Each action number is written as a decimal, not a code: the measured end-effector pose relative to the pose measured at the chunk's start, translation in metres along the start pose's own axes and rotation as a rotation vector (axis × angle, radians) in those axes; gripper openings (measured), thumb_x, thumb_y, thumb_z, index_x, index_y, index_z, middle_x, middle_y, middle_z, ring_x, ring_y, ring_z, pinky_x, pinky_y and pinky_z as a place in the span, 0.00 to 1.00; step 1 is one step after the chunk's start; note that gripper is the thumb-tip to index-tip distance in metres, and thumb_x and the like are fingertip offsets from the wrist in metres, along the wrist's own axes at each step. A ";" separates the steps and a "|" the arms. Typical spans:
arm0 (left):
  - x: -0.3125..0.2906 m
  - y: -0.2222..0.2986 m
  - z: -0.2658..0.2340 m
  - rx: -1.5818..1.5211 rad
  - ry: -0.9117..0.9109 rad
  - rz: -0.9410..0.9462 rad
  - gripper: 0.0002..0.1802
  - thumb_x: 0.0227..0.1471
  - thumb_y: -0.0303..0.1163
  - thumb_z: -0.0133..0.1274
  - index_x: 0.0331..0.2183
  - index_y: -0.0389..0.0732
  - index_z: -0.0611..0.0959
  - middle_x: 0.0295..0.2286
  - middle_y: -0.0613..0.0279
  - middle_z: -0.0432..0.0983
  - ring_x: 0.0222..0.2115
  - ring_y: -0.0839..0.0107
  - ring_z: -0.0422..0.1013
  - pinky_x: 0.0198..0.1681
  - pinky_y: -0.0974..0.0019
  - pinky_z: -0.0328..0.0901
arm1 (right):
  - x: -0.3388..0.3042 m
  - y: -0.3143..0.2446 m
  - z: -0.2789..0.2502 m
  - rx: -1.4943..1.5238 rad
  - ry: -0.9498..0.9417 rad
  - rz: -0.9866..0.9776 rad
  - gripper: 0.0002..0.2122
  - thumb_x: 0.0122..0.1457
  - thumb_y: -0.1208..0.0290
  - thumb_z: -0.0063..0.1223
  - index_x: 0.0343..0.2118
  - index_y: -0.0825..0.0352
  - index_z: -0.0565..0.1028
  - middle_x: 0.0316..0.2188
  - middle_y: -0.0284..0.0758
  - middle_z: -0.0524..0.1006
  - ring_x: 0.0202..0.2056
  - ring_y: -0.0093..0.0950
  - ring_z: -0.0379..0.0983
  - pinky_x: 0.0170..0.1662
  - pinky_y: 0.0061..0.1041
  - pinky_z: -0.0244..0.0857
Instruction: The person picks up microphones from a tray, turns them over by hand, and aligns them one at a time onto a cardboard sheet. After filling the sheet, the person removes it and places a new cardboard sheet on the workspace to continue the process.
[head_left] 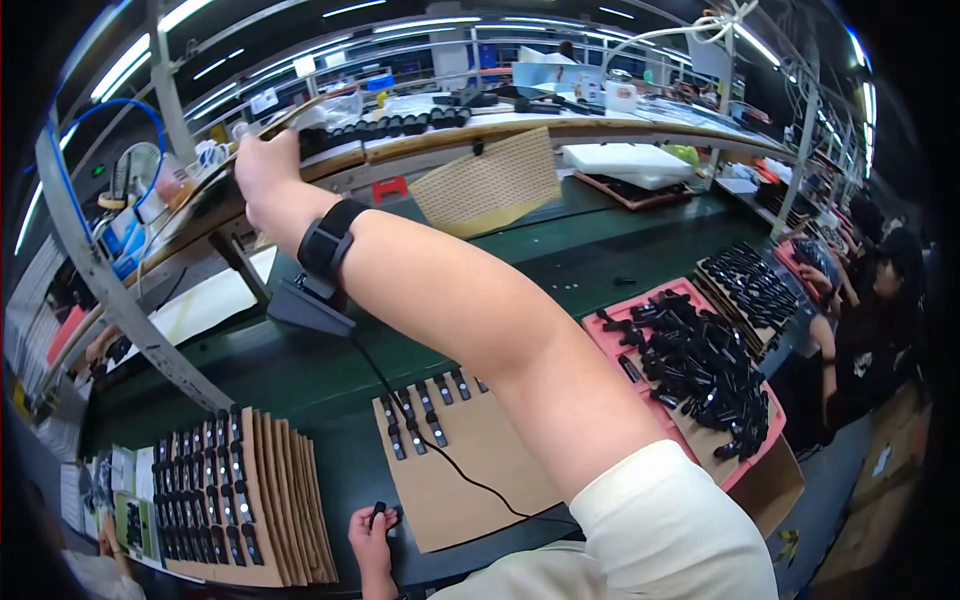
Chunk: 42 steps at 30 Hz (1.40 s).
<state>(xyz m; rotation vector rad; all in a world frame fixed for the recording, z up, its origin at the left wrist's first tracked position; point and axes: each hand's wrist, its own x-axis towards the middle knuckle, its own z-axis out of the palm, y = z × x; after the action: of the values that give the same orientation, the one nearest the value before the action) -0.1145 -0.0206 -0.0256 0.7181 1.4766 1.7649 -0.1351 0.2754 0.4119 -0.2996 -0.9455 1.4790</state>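
My right arm stretches across the bench to the upper left, with a black band (329, 238) and a dark box-like device round its wrist. My right hand (268, 170) is closed at the raised shelf, by a thin brown sheet edge; its fingers are mostly hidden. Low in the middle, my left hand (370, 538) pinches a small black cylindrical piece (378, 510). Beside it lies a cardboard sheet (470, 500) bearing rows of small black cylinders (428, 415) with silvery bands. A dark cable crosses the sheet.
At left stands a stack of cardboard sheets (290, 500), the top one covered with black cylinders. A pink tray (775, 435) at right holds a heap of them. A metal post (150, 340) rises at left. Co-workers (870, 320) sit along the right.
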 end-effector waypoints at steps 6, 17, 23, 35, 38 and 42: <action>0.005 0.002 0.010 0.029 0.029 -0.017 0.05 0.58 0.19 0.46 0.38 0.32 0.72 0.32 0.51 0.77 0.32 0.67 0.76 0.40 0.66 0.74 | 0.004 -0.026 -0.044 0.035 -0.452 0.521 0.16 0.66 0.70 0.40 0.50 0.78 0.63 0.47 0.54 0.72 0.40 0.39 0.78 0.36 0.32 0.78; 0.012 -0.009 -0.003 -0.119 0.049 -0.048 0.05 0.59 0.24 0.48 0.39 0.35 0.72 0.31 0.54 0.77 0.30 0.68 0.76 0.38 0.67 0.74 | 0.079 -0.163 -0.220 -1.397 -0.291 -0.646 0.13 0.57 0.62 0.56 0.30 0.70 0.80 0.23 0.37 0.80 0.24 0.24 0.77 0.31 0.27 0.71; 0.014 -0.008 -0.007 -0.149 0.088 -0.041 0.05 0.59 0.24 0.48 0.38 0.36 0.72 0.30 0.56 0.76 0.30 0.68 0.76 0.37 0.66 0.75 | 0.166 -0.261 -0.325 -1.810 0.072 -0.725 0.10 0.52 0.65 0.57 0.32 0.67 0.81 0.29 0.42 0.80 0.35 0.36 0.78 0.41 0.32 0.70; 0.003 0.001 0.005 -0.139 0.150 -0.078 0.04 0.59 0.24 0.48 0.38 0.37 0.72 0.30 0.56 0.76 0.30 0.68 0.76 0.38 0.66 0.75 | 0.202 -0.269 -0.349 -2.537 -0.155 -0.283 0.17 0.50 0.58 0.60 0.36 0.68 0.81 0.33 0.45 0.80 0.36 0.42 0.77 0.42 0.31 0.70; 0.006 -0.002 0.002 -0.130 0.151 -0.064 0.04 0.60 0.23 0.46 0.38 0.35 0.71 0.31 0.55 0.76 0.30 0.68 0.76 0.38 0.66 0.74 | 0.201 -0.263 -0.349 -2.316 -0.062 -0.248 0.18 0.50 0.57 0.59 0.35 0.68 0.81 0.31 0.45 0.80 0.33 0.42 0.77 0.41 0.32 0.70; 0.004 -0.004 -0.002 -0.118 0.142 -0.054 0.04 0.60 0.23 0.46 0.39 0.34 0.72 0.31 0.54 0.77 0.31 0.68 0.76 0.39 0.66 0.74 | 0.214 -0.259 -0.357 -2.324 -0.118 -0.294 0.19 0.51 0.56 0.59 0.35 0.69 0.81 0.29 0.42 0.81 0.30 0.37 0.77 0.39 0.32 0.70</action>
<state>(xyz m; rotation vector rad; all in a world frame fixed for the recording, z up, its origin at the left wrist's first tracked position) -0.1178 -0.0180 -0.0300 0.4977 1.4555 1.8765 0.2554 0.5696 0.4445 -1.5479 -2.2437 -0.5467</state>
